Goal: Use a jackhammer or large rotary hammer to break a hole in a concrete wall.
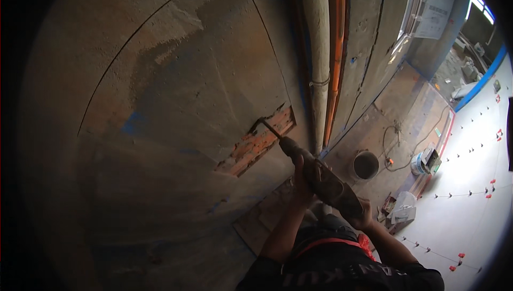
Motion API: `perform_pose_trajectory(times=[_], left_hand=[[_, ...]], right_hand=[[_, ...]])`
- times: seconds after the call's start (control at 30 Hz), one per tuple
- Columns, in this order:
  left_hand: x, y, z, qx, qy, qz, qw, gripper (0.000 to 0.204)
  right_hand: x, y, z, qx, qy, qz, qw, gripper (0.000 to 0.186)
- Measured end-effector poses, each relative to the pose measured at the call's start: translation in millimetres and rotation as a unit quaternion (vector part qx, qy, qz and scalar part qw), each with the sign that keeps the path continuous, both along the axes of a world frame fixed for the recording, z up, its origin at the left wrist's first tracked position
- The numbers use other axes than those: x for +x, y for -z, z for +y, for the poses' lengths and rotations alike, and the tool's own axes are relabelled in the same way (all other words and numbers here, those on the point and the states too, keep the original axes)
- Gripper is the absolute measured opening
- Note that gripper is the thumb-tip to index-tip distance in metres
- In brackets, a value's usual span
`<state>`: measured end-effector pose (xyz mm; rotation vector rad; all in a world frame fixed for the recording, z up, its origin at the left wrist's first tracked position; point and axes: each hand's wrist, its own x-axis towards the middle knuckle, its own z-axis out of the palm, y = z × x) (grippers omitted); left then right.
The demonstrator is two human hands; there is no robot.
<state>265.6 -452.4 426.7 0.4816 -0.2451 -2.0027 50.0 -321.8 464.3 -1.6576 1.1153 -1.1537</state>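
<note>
A dark demolition hammer (322, 182) slants from my body up toward the wall. Its long chisel bit (271, 129) ends at the upper edge of an opening in the grey plaster. Reddish-orange brick (256, 144) shows inside that ragged strip. My left hand (303, 181) is wrapped round the front part of the hammer, behind the bit. Farther back, my right hand (363, 215) grips the rear handle; some of its fingers are hidden by the tool.
Pale (319, 50) and orange (335, 50) vertical pipes stand right of the opening. On the floor are a bucket (365, 165), a looped cable (398, 168), a white pail (422, 164) and a pale container (404, 208). White tiles (470, 173) with red clips lie at the right.
</note>
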Motion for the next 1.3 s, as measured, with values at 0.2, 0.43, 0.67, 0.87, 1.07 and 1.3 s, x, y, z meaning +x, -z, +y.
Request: perform_pose_trajectory(times=[0.2,0.43,0.67,0.87,1.07,1.3], left_hand=[[-24,-27,33,0.069,-0.004,0.083,0.994,0.082],[-54,-41,41,0.004,0.003,0.113,0.994,0.082],[-40,-52,1,-0.010,0.037,0.143,0.989,0.084],[-34,-62,-14,0.000,0.037,0.133,0.990,0.085],[-42,-78,-27,0.016,0.031,0.221,0.975,0.087],[-46,-91,-34,0.012,0.034,0.289,0.957,0.095]], right_hand=[[-23,-54,18,0.073,-0.021,0.043,0.996,0.021],[-43,-88,37,0.006,0.005,0.096,0.995,0.026],[-19,-113,0,-0.032,0.031,0.138,0.989,0.022],[-19,-124,-13,-0.030,-0.001,0.175,0.984,0.028],[-19,-181,-41,-0.037,0.002,0.225,0.974,0.037],[-21,-218,-61,-0.028,-0.022,0.224,0.974,0.038]])
